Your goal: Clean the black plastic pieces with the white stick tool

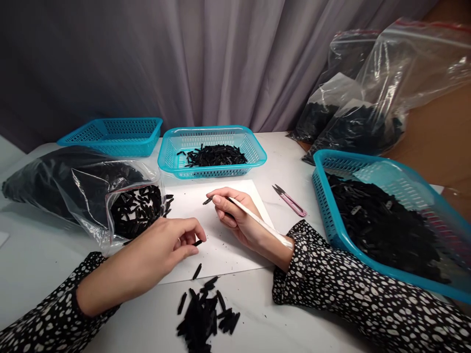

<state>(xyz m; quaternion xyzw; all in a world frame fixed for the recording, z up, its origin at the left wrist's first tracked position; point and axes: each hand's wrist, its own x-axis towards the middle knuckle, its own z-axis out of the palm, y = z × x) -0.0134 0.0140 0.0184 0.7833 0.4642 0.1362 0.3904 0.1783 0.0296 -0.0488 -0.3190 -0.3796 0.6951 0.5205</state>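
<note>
My left hand (pixel 165 245) is closed, with a small black strip-like piece (pixel 197 242) between its thumb and fingers, over the white sheet (pixel 217 255). My right hand (pixel 235 215) is wrapped round a slim white pen-like stick (pixel 257 221) whose back end rests toward the wrist. Another small black piece (pixel 208 200) shows at the right thumb and fingertip. What the stick's front end looks like is hidden by the fingers. Below the hands lies a loose pile of black pieces (pixel 200 314). Beside my left wrist, an open clear bag (pixel 91 181) of black pieces lies on its side.
A blue basket (pixel 169 169) with black pieces stands at the back, another blue basket (pixel 143 147) to its left. A fuller blue basket (pixel 327 206) is at right. Pink-handled thread snips (pixel 290 202) lie near my right hand. Zip bags (pixel 368 122) stand behind.
</note>
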